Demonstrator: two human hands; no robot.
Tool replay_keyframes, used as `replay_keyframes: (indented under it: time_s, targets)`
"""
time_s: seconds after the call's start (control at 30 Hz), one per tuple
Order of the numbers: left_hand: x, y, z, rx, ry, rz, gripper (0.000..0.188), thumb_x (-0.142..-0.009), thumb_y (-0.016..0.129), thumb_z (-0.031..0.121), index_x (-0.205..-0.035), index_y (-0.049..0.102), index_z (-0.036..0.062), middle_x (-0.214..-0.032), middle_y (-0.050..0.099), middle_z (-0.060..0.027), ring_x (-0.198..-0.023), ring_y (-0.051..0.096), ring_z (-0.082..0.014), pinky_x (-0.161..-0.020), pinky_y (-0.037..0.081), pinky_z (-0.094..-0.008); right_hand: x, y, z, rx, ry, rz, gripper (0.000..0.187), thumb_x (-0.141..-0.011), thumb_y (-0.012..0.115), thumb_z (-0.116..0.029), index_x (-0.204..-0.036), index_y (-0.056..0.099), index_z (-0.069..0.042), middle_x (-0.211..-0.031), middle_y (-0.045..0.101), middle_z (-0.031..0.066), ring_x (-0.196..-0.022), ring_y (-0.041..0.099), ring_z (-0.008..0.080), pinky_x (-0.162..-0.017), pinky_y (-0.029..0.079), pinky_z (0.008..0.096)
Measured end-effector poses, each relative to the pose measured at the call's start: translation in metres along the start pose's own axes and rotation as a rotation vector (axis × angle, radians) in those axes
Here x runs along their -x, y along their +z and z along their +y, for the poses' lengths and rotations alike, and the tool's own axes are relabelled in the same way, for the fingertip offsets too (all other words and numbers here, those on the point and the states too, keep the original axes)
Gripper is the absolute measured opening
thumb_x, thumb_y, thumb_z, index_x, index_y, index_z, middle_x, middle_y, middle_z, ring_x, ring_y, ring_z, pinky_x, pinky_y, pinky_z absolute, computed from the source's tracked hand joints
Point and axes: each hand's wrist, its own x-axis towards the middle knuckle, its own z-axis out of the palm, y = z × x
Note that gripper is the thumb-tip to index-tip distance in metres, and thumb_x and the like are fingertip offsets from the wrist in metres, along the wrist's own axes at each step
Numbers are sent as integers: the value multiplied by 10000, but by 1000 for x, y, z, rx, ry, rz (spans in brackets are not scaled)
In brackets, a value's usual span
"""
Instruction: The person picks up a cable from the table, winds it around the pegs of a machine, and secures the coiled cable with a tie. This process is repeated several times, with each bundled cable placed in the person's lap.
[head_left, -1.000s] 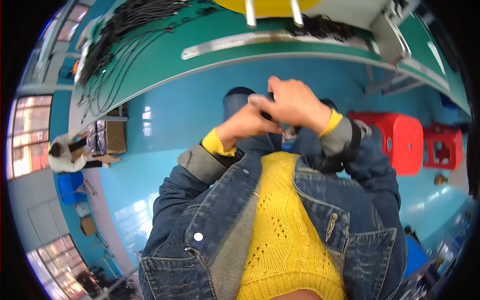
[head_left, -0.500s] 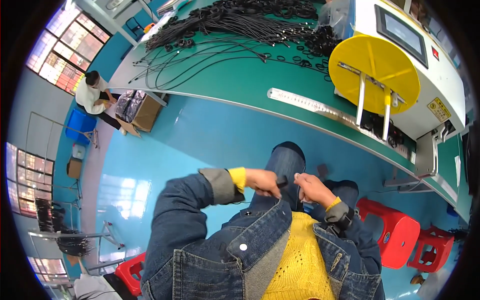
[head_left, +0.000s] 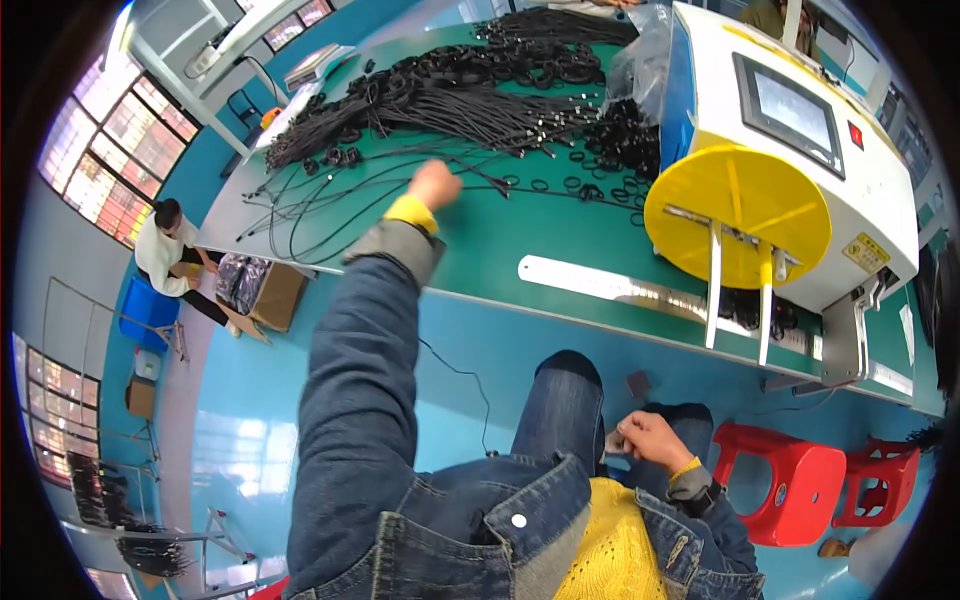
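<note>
From my remote seat I find the loose black cables [head_left: 355, 185] at 10 o'clock, fanned out on the green table [head_left: 480, 245]. My left hand [head_left: 435, 185] is at 11, over their right-hand end; its fingertips are hidden behind the back of the hand, so I cannot tell whether they are apart or closed on a cable. My right hand [head_left: 648, 438] is at 4, low over the lap, with thumb and fingers drawn together; I cannot make out whether anything is pinched there.

Just beyond the left hand, toward 12, lies a thick bundle of black cables [head_left: 470, 115], and at 1 a pile of small black rings [head_left: 622, 140]. Behind that pile a clear plastic bag [head_left: 640, 60] slumps beside the white machine [head_left: 880, 190]; I cannot tell what the bag holds. The machine fills 2 o'clock, its yellow disc [head_left: 738, 190] facing me, with a steel ruler [head_left: 600, 283] on the table at 3.

On the floor at 9 stands an open cardboard box [head_left: 287, 300], flap hanging out, filled with dark, shiny wrapped goods [head_left: 240, 282]. A co-worker [head_left: 165, 250] in a white top sits just beside it. Farther out, between 8 and 9, is a smaller brown box [head_left: 140, 397], contents too small to read. A red stool [head_left: 800, 485] stands at 4.
</note>
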Motion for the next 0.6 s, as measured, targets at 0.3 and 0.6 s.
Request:
replay_keyframes:
  time_s: [0.3,0.6]
  targets:
    - [52,-9,55,84,130,165,417,-783,596,354,-1116,557,106,-966,598,-112,-946,549,-337,-802,447,-399,6,8,-7,41,-14,-19,214,-846,538,-212,-814,567,-3,-634,571,31,-555,521,96,-482,417,239]
    - [39,-32,58,543,214,153,251,-812,579,222,-941,620,10,-808,634,-132,-762,607,-262,-683,458,-306,24,1,1,13,-54,21,197,-835,538,-190,-799,565,2,-624,571,31,-533,519,98,-482,417,235]
